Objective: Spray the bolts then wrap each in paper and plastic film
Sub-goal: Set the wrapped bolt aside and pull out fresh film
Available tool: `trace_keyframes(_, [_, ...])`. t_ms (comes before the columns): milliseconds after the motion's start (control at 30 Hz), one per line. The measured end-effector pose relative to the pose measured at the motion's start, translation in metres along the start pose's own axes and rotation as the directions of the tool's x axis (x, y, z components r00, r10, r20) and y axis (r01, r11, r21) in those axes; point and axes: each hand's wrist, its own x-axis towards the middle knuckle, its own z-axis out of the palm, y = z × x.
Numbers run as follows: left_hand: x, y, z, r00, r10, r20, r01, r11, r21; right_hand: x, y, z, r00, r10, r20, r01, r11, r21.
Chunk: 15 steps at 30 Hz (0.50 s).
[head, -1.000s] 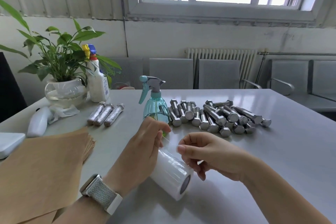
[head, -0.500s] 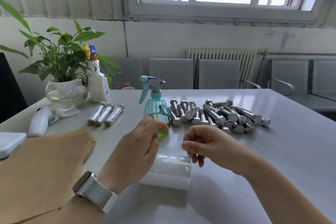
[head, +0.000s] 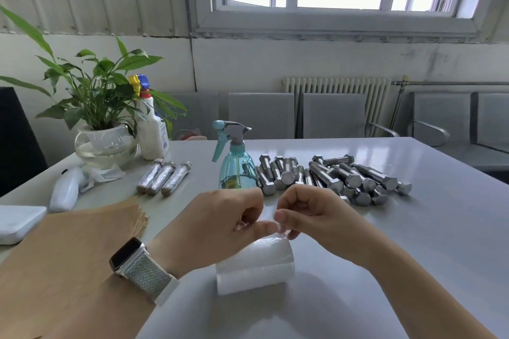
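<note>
Early in the job, by the look of it. Three wrapped bolts (head: 164, 178) laid side by side on the desk (head: 413, 242), left of the sprayer (head: 236, 162); silvery and crinkled, so film already on. A large heap of bare bolts (head: 334, 177) right of the sprayer, some stacked on others; roughly twenty, exact count impossible because of overlap. Cannot tell whether any of the heap has been sprayed.

Now working at the film roll (head: 254, 267), lying on its side on the desk just in front. Left hand (head: 217, 228) and right hand (head: 305, 217) close together just above the roll, fingertips nearly touching. Each grip pinched together on what seems the loose edge of the film; too clear and thin to be sure. No bolt in either hand.

Counted otherwise: one sprayer, one film roll, one stack of brown paper (head: 66, 256) at the left, sheets too many and too tight to count.

Left to do: nearly the whole heap, each in paper, then film.
</note>
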Motion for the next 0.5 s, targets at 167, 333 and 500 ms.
trace_keyframes(167, [0.001, -0.001, -0.007, 0.997, -0.072, 0.027, 0.076, 0.965, -0.252, 0.000, -0.001, 0.001, 1.000, -0.006, -0.003, 0.005, 0.998, -0.058])
trace_keyframes(333, [0.001, -0.007, -0.014, 0.955, -0.218, 0.203, 0.296, 0.777, -0.556, 0.000, 0.001, 0.001, 1.000, 0.011, -0.012, -0.012, 0.998, -0.059])
trace_keyframes(500, [0.004, -0.018, -0.024, 0.956, -0.151, 0.250, 0.212, 0.947, -0.242, -0.001, 0.001, 0.001, 1.000, 0.010, 0.004, -0.010, 0.998, -0.055])
